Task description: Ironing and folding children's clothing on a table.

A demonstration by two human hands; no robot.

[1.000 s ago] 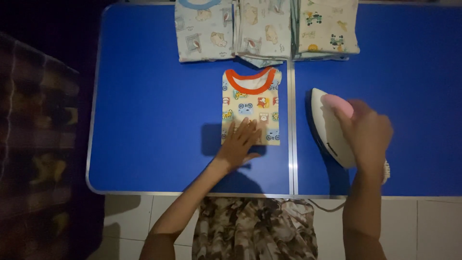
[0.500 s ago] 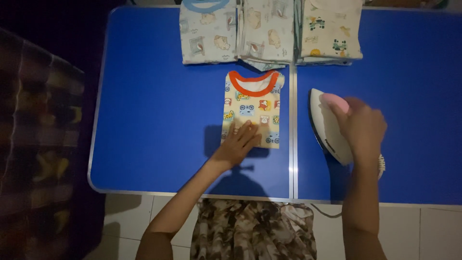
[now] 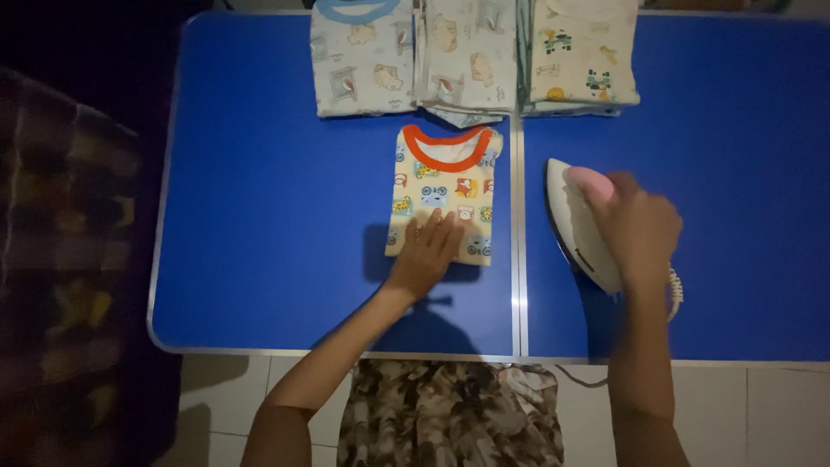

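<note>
Left hand (image 3: 425, 258) lay flat, fingers released, on folded shirt (image 3: 443, 195); right hand (image 3: 635, 229) clenched iron (image 3: 581, 227); iron could burn those fingers if brought close.

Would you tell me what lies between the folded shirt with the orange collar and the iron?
In the head view, only bare blue table and its metal centre seam lie between the folded shirt and the iron.
</note>
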